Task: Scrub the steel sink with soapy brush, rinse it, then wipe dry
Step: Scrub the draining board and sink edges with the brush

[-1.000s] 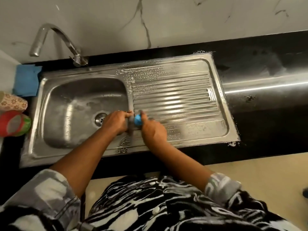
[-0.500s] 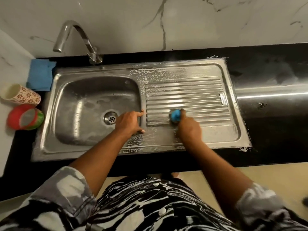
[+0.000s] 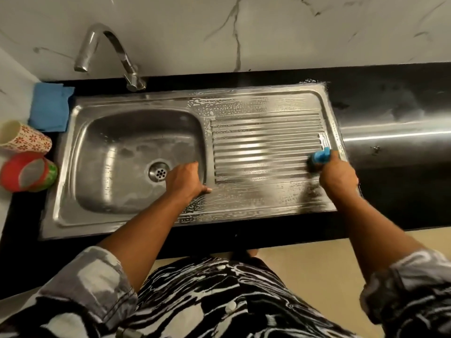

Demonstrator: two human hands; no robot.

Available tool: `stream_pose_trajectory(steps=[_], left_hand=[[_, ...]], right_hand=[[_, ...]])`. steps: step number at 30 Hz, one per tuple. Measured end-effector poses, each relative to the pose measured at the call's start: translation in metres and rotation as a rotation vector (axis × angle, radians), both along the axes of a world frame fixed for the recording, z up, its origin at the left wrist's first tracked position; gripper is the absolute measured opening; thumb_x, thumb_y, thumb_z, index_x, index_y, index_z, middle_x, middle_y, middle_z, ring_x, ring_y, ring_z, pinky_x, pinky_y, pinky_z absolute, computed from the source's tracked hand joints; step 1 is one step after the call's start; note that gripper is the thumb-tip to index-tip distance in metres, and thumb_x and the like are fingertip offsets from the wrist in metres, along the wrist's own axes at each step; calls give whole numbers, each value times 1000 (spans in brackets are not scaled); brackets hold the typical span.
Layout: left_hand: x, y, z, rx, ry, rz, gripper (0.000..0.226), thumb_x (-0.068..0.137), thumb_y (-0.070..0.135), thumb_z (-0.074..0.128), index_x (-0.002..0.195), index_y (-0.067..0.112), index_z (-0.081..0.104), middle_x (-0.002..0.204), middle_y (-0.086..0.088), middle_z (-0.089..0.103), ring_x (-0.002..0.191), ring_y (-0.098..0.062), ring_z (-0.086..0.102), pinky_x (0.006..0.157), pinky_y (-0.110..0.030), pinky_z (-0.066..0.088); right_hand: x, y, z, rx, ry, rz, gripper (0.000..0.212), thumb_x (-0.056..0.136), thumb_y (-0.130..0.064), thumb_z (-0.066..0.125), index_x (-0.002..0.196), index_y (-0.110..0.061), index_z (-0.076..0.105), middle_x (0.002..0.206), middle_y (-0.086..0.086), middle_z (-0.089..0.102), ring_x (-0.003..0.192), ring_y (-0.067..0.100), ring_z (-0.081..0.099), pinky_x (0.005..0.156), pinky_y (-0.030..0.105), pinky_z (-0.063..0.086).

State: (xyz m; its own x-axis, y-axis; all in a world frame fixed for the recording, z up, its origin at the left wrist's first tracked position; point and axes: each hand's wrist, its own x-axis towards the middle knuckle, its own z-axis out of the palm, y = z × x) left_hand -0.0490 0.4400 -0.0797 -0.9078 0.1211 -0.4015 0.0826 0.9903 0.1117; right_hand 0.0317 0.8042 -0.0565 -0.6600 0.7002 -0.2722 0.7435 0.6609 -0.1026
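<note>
The steel sink (image 3: 136, 223) has a basin on the left with a round drain (image 3: 158, 173) and a ribbed drainboard (image 3: 266, 145) on the right, both streaked with soap suds. My right hand (image 3: 338, 175) grips a blue brush (image 3: 321, 156) and presses its dark bristles on the drainboard's right end. My left hand (image 3: 186, 180) rests on the basin's right rim with its fingers curled over the edge. A blue cloth (image 3: 50, 106) lies folded at the sink's back left corner.
A curved steel tap (image 3: 114, 52) stands behind the basin. A floral cup (image 3: 23, 139) and a red and green cup (image 3: 29, 172) lie on their sides left of the sink. Black counter (image 3: 402, 113) runs right; a marble wall rises behind.
My right hand has swept the brush from the middle rim along the drainboard to its right end. My left hand has stayed on the basin's right rim.
</note>
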Motion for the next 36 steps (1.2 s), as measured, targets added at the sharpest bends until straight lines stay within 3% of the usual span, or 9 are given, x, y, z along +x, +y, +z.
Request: stream_pose_trajectory(steps=[4, 9, 13, 17, 19, 22, 27, 32, 36], left_hand=[[-2, 2, 0, 16, -37, 7, 88, 56, 69, 93, 125, 19, 70, 123, -6, 74, 116, -31, 68, 85, -38, 53], [-3, 7, 3, -30, -23, -31, 76, 55, 70, 94, 113, 25, 74, 116, -5, 77, 110, -31, 70, 83, -36, 54], [5, 9, 2, -50, 18, -62, 65, 66, 66, 92, 114, 24, 77, 113, -5, 78, 108, -30, 71, 83, -36, 54], [9, 12, 0, -50, 23, -51, 53, 67, 62, 93, 101, 25, 79, 103, -3, 79, 99, -30, 72, 71, -32, 47], [10, 14, 2, -38, 6, -17, 49, 67, 59, 94, 98, 25, 79, 102, -2, 79, 97, -28, 72, 71, -31, 45], [9, 19, 3, -38, -9, 1, 52, 67, 56, 95, 105, 23, 79, 104, -2, 80, 99, -27, 73, 72, -31, 48], [4, 22, 5, -62, -1, 16, 38, 79, 41, 90, 112, 25, 79, 116, -5, 78, 112, -31, 72, 87, -37, 57], [8, 20, 2, -28, -15, 50, 53, 66, 55, 97, 107, 25, 81, 108, -2, 79, 103, -29, 73, 84, -37, 59], [13, 18, -1, 2, 9, 90, 51, 68, 54, 96, 106, 23, 80, 107, -4, 79, 103, -29, 72, 80, -35, 55]], right_hand=[[-18, -91, -12, -185, 8, 72, 31, 108, -26, 39, 123, -10, 59, 109, 18, 70, 90, 31, 62, 75, 40, 48], [-33, -209, -25, -377, 9, 504, 42, 108, -32, 34, 150, -30, 39, 117, 17, 69, 107, 39, 66, 82, 42, 47], [-27, -107, -26, -266, 89, 237, 52, 110, -46, 25, 128, -18, 64, 112, 17, 71, 103, 36, 66, 80, 38, 43], [-3, 29, -3, -43, 27, -23, 32, 106, -19, 38, 136, -14, 48, 115, 23, 66, 103, 42, 63, 84, 49, 50], [-4, 36, 3, -39, 53, -34, 35, 106, -22, 39, 140, -16, 43, 114, 23, 64, 103, 43, 63, 83, 52, 50], [-15, -44, -7, -163, 102, 110, 33, 108, -34, 41, 135, -17, 51, 105, 13, 69, 88, 30, 64, 72, 41, 49], [-37, -188, -15, -401, 10, 479, 41, 109, -29, 34, 149, -26, 43, 118, 17, 70, 102, 36, 68, 83, 41, 52], [-29, -61, -19, -258, 102, 161, 55, 110, -49, 23, 108, -16, 68, 107, 16, 71, 94, 32, 65, 75, 35, 43], [-11, 52, 3, -39, 35, 12, 34, 107, -23, 32, 138, -17, 45, 116, 26, 64, 104, 45, 63, 81, 48, 48]])
